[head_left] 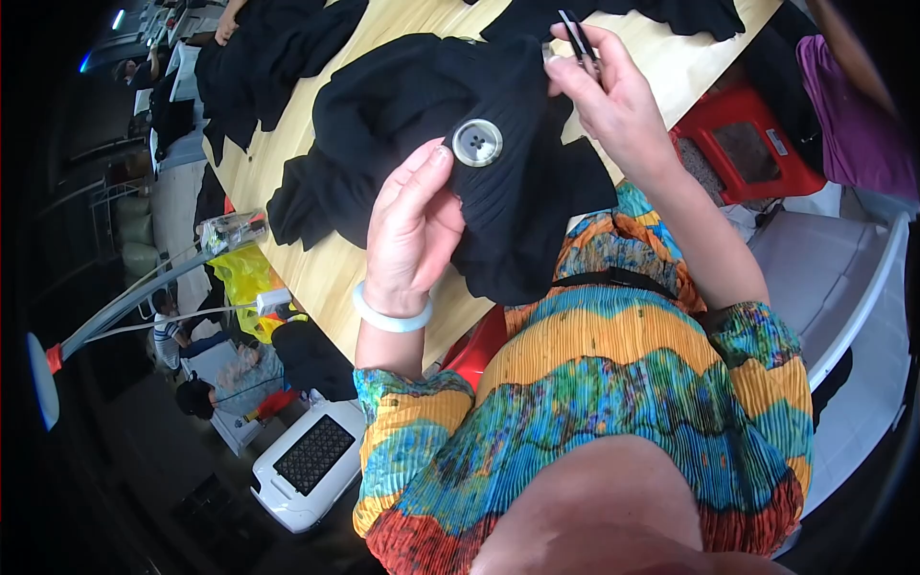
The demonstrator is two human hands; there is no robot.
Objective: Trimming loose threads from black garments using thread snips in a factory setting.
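Observation:
A black knit garment (383, 96) lies bunched over the near edge of the table, part of it lifted toward me. On it sits a large round button (477, 143), dark in the middle with a pale rim. My left hand (414, 216) is closed on the garment, its thumb tip right beside the button and the other fingers partly behind the cloth. My right hand (613, 96), higher up and to the right, grips a small two-pronged dark tool that looks like thread snips (578, 40), prongs upward. Its fingertips are close to the garment's edge; whether they touch it is unclear.
More black garments lie on the wooden table (422, 16) at the far left and far right. A red plastic stool (757, 144) stands at the right, near a person's purple clothing (843, 110). A lamp arm (144, 302) and a yellow bag (244, 287) hang off the table's left side.

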